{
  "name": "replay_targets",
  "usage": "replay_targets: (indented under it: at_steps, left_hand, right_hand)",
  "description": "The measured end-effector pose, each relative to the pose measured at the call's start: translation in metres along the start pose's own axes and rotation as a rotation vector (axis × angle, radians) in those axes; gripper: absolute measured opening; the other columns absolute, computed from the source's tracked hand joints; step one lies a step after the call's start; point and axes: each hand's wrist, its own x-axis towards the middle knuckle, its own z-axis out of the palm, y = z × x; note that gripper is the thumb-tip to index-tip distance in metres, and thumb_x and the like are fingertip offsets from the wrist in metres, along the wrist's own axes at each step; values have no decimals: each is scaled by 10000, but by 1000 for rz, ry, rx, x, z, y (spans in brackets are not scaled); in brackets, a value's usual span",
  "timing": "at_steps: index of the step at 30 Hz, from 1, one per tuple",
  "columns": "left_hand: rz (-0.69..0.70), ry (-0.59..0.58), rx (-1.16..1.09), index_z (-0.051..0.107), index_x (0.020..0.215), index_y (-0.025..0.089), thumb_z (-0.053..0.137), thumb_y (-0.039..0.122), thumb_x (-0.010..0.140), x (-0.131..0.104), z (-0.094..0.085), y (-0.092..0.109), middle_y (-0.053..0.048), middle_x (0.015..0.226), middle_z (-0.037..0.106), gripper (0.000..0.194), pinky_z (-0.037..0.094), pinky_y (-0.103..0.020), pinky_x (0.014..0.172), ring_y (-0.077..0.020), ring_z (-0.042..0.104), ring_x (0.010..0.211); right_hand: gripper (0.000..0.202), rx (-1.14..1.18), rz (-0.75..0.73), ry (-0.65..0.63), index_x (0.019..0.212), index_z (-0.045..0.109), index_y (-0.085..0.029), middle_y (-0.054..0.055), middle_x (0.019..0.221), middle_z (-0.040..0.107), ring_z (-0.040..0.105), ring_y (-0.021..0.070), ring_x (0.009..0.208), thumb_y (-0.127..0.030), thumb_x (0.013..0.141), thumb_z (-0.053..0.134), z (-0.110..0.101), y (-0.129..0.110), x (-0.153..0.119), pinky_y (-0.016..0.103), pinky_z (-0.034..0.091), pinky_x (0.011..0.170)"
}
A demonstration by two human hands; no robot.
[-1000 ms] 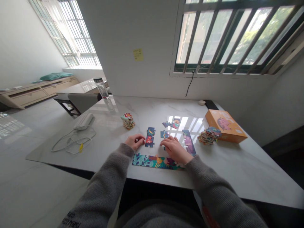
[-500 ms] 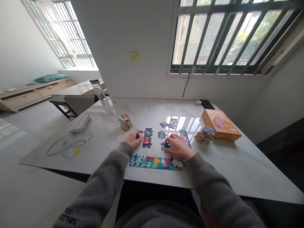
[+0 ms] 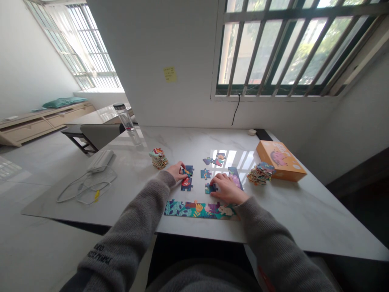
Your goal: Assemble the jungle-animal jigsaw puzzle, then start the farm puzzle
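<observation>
My left hand (image 3: 176, 171) has thumb and index finger closed at the left edge of a dark blue puzzle piece (image 3: 189, 169), which sits just above a piece with a red figure (image 3: 187, 185). Under the curled fingers of my right hand (image 3: 227, 189) is a dark teal puzzle piece (image 3: 208, 187), partly covered. Above it lies a loose blue puzzle piece (image 3: 206, 174). Beside the right hand a purple joined strip (image 3: 236, 178) runs upright. Nearer to me lies a long joined strip (image 3: 188, 208) with leaves and a white animal.
Puzzle stacks stand at left (image 3: 158, 159) and right (image 3: 260, 173), the latter by an orange box (image 3: 281, 160). Several loose pieces (image 3: 218, 161) lie farther back. A white device (image 3: 101, 161) with a cable and a clear bottle (image 3: 124, 116) are at the left.
My left hand has moved up and slightly forward onto the upper left puzzle piece. My right hand stays at the teal piece. The view has shifted slightly.
</observation>
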Motion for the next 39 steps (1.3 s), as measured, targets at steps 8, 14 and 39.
replay_targets:
  at_steps: [8,14,39]
  left_hand:
    - [56,80,-564,491,920,211,727,418,738,-19,8,-13,59,654,555,363,406,-233,502,-111,514,517]
    - [64,59,-642,628,1060,156,716,554,729,-28,0,-9,-27,797,651,525,471,-263,598,-153,611,694]
    - [176,189,-457,717,952,165,635,399,852,-40,19,16,-51,815,744,267,538,-334,803,-197,683,770]
  right_hand:
    - [273,-14,-17,27,1061,641,-232,81,1140,592,501,274,1064,-329,821,725,2,1,0,413,388,920]
    - [255,-15,-29,42,1055,643,-222,88,1141,591,501,277,1060,-349,844,710,4,3,0,421,390,927]
    - [398,501,214,381,634,508,-198,-23,584,486,460,143,595,-469,921,462,1,13,11,271,299,575]
